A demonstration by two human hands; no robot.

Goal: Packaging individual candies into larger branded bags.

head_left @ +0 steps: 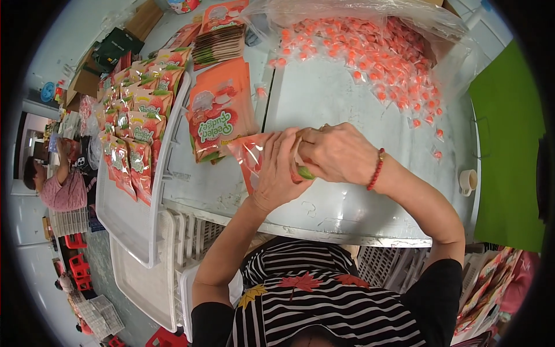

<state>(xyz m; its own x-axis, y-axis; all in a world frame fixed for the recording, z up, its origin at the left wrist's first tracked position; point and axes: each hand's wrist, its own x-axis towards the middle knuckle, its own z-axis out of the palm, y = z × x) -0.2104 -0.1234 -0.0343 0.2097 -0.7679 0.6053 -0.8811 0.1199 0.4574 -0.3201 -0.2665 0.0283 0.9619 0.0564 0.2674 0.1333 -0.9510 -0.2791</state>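
Observation:
A pink candy pouch (250,157) is between my two hands over the front part of the table. My left hand (277,168) grips its body, fingers closed across the front. At the pouch's right end my right hand (338,153) has its fingers bent down around the opening; a red bead bracelet circles that wrist. What the right fingertips hold inside is hidden. Just left of my hands lies a stack of flat pink pouches (219,110). Beyond them spreads a heap of red candies in clear wrappers (370,49), partly under a clear plastic sheet.
A white tray (128,217) at the left bears rows of filled pouches (147,104). Behind the flat pouches stands another pouch stack (218,45). A small beige cup (467,181) sits near the right edge. Baskets (384,269) are under the table. Another person (62,188) works far left.

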